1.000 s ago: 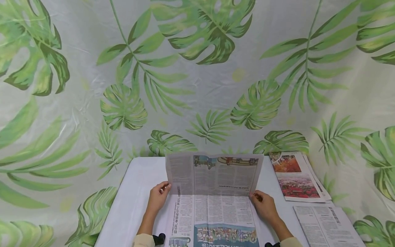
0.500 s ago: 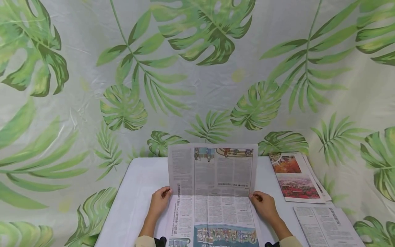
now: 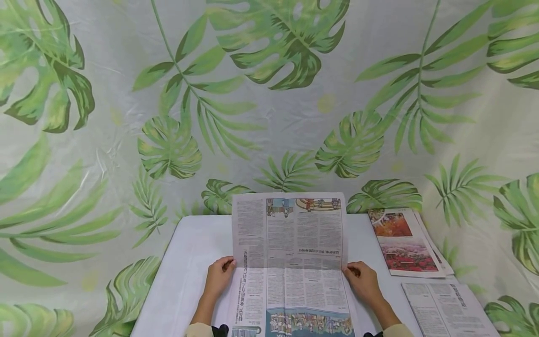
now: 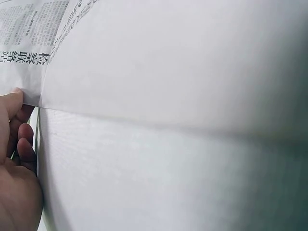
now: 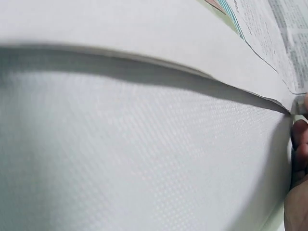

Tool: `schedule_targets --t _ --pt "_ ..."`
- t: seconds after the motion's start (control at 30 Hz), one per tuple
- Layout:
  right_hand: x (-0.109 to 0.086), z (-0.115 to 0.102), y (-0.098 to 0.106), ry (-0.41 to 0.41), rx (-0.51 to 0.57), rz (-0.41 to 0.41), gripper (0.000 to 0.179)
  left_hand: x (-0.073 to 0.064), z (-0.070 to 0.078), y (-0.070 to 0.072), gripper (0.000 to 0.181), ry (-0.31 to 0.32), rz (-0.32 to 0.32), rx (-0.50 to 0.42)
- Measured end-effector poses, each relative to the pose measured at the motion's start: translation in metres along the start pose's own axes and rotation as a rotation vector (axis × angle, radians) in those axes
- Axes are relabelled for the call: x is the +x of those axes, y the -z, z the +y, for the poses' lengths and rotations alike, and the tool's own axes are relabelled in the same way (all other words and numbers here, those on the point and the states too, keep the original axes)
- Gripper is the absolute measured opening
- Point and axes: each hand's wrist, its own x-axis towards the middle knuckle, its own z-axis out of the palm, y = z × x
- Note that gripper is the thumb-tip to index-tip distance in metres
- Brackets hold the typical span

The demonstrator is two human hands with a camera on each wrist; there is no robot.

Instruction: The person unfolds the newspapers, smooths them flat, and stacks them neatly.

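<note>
A newspaper (image 3: 305, 285) is spread in front of me, its near part low over the table and its far part tilted up along a crosswise crease. My left hand (image 3: 220, 276) pinches the left edge near that crease. On the opposite edge, at about the same height, my right hand (image 3: 363, 282) pinches the paper between thumb and curled fingers. In the left wrist view the thumb (image 4: 13, 100) lies on top of the newspaper (image 4: 24, 72), with fingertips under it. The right wrist view shows only part of the right hand (image 5: 298, 159), at the sheet's edge.
At the back right lie papers with red flower photos (image 3: 408, 252). Closer on the right is another folded newspaper (image 3: 446, 306). The white table (image 3: 189, 252) ends at a leaf-patterned curtain (image 3: 286, 121) behind it.
The far part of the newspaper has risen, its top edge now higher and its print fuller in view. My left hand has shifted slightly down and right; the right hand stays almost in place.
</note>
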Motion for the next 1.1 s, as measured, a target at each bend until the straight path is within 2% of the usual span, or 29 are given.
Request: schedule_targets --t 0.33,0.7,0.83,1.0,1.1 --pt "-0.0011 0.0019 -0.0007 -0.051 0.093 -0.033 0.021 -0.0015 -0.0021 -0.0008 0.022 -0.045 0.029 0.045" --pt "-0.0009 0.0012 -0.0015 -0.063 0.131 -0.013 0.022 0.0024 0.0021 -0.001 0.023 0.018 0.008 -0.011" --pt "0.0003 0.0028 -0.0021 -0.067 0.128 -0.002 0.025 0.0037 0.0031 -0.0024 0.023 0.006 -0.008 0.003" --pt "0.0 0.0028 -0.0048 -0.055 0.13 -0.006 0.025 0.0018 -0.0011 0.0017 0.042 -0.04 -0.051 0.049" --pt "0.0004 0.0005 -0.0042 -0.057 0.129 -0.016 0.024 -0.0002 -0.0025 0.0066 0.051 -0.059 -0.089 0.033"
